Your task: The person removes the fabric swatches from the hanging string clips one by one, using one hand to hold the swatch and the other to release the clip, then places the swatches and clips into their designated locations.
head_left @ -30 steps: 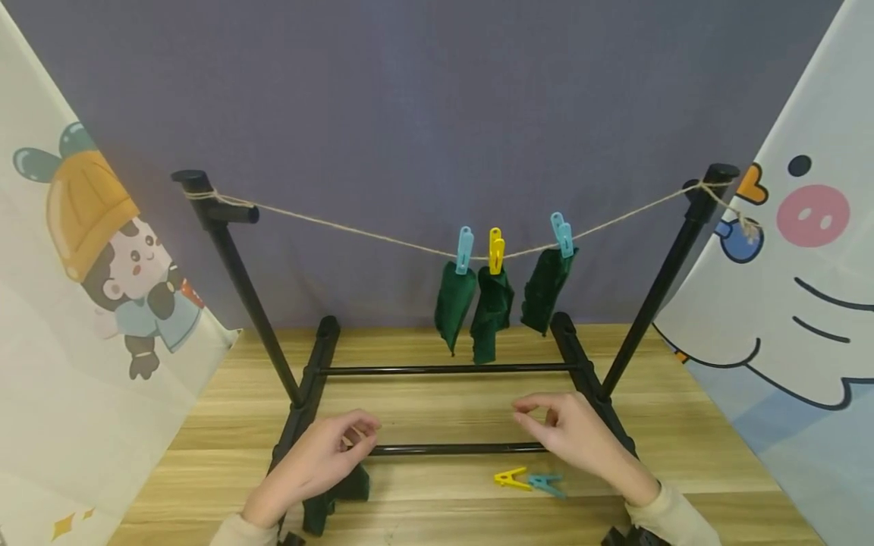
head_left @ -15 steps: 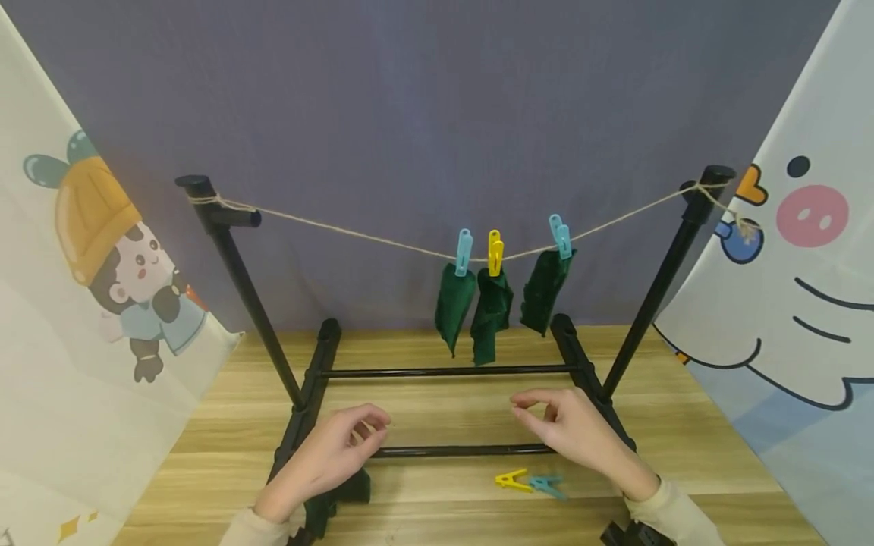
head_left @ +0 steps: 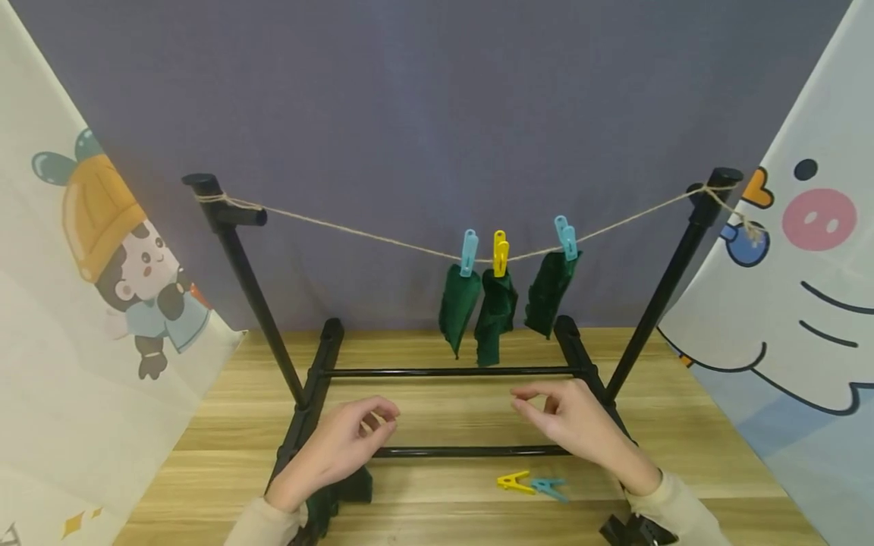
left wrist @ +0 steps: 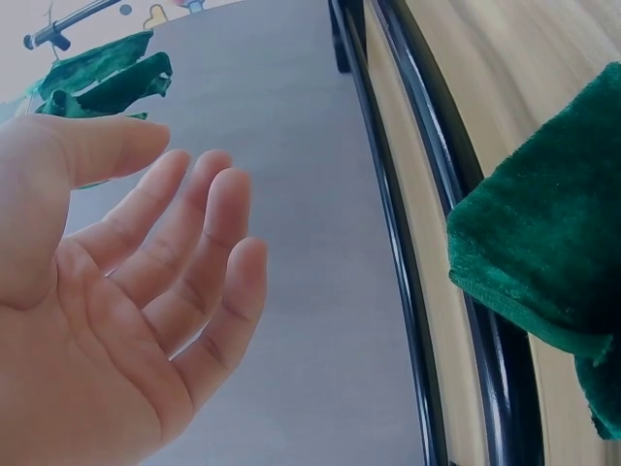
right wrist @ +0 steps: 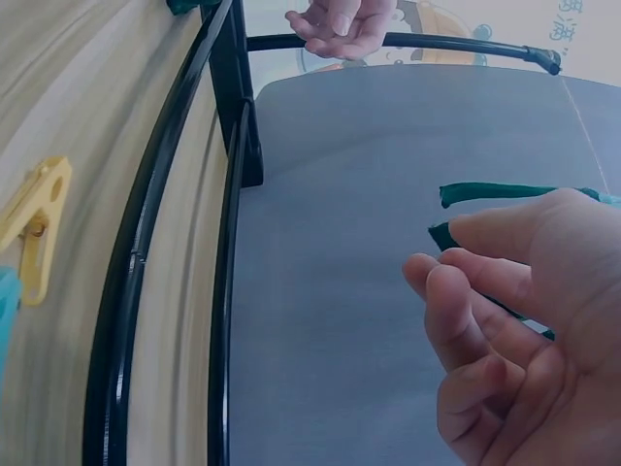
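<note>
In the head view we see the left hand (head_left: 344, 444) above the near-left part of the black stand (head_left: 464, 452), its fingers loosely bent and released. The right hand (head_left: 573, 417) is on the other side, well apart from it, also released, with a gap between thumb and forefinger, as the right wrist view shows. Behind the hands, three green cloths (head_left: 459, 307) hang from the string (head_left: 341, 226), which is tied between the two posts. The left cloth and the right one are each clipped by a blue peg (head_left: 469, 252), the middle one by a yellow peg (head_left: 501, 254). On the wooden table (head_left: 423, 508), a loose yellow peg (head_left: 508, 480) and a loose blue peg (head_left: 548, 485) lie close together, nearer to us than the front bar. Another green cloth (head_left: 356, 487) lies beside the stand's left foot, partly hidden by the left forearm; if it touches the foot, we cannot tell. A grey backdrop (head_left: 382, 91) stands behind.
</note>
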Tool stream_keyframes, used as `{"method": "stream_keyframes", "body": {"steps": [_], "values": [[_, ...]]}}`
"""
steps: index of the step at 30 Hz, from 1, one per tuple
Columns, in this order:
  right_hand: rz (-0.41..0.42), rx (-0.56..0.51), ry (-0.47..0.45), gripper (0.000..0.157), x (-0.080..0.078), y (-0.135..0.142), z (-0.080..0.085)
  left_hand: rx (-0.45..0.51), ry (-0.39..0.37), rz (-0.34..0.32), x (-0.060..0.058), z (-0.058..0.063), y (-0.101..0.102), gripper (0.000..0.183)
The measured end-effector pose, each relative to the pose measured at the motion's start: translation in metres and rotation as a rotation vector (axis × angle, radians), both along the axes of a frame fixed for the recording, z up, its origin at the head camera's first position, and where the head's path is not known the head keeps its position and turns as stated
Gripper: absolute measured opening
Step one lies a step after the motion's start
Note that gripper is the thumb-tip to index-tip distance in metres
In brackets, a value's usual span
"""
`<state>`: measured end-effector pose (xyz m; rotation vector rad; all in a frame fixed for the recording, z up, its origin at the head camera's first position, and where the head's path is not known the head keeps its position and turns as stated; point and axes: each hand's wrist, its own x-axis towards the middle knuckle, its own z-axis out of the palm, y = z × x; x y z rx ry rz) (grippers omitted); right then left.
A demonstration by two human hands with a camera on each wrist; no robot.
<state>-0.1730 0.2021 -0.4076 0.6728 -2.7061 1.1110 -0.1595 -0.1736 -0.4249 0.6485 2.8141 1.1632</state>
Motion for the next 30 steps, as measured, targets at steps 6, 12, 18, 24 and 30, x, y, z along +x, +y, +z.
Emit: {"method": "stream_keyframes", "body": {"steps": [6, 12, 18, 24, 30], "values": [[0.017, -0.013, 0.051, 0.016, -0.002, -0.001, 0.008, 0.009, 0.019, 0.012, -0.002, 0.000, 0.003, 0.013], [0.022, -0.036, 0.074, 0.014, -0.003, -0.004, 0.012, 0.041, 0.028, 0.028, -0.004, 0.001, 0.005, 0.012], [0.035, -0.049, 0.141, 0.013, -0.004, -0.005, 0.017, 0.052, 0.051, 0.030, -0.005, 0.001, 0.007, 0.015], [0.033, -0.060, 0.182, 0.013, -0.006, -0.006, 0.023, 0.073, 0.057, 0.032, -0.008, 0.004, 0.009, 0.015], [0.036, -0.068, 0.174, 0.013, -0.007, -0.009, 0.030, 0.074, 0.079, 0.040, -0.010, 0.005, 0.011, 0.014]]}}
